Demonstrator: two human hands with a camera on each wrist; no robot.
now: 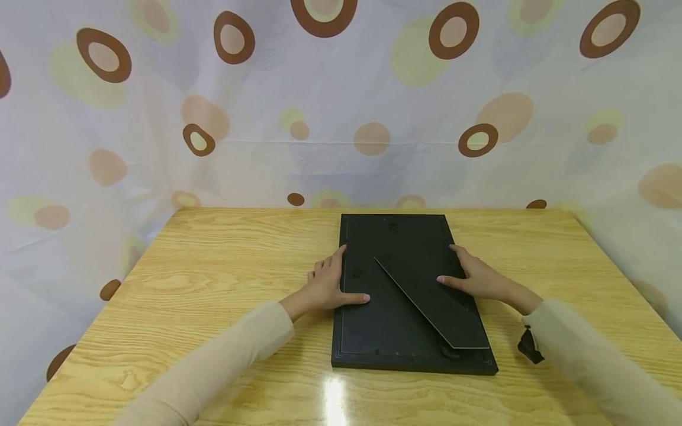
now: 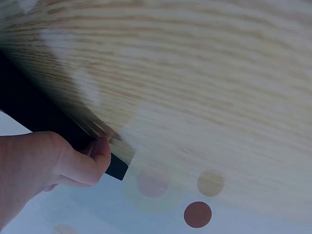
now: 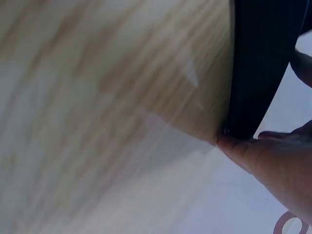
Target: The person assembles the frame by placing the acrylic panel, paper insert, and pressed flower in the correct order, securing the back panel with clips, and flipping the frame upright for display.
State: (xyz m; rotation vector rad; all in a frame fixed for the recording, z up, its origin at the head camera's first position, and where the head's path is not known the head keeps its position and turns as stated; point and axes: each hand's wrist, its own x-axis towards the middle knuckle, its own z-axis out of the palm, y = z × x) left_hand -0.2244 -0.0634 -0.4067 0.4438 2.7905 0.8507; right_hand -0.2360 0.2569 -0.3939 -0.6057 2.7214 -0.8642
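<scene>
A black picture frame lies on the table with its back facing up. Its stand leg runs slantwise across the back, one end near the lower right corner. At the frame's left edge, my left hand grips it, the thumb on the back and the fingers along the side. My right hand holds the opposite edge, thumb on top. In the left wrist view, curled fingers meet the black side. The right wrist view has fingertips at the frame's lower edge; its front is hidden.
The wooden table extends on both sides of the frame. A patterned curtain hangs behind and beside it. A small dark piece hangs at the right sleeve's cuff.
</scene>
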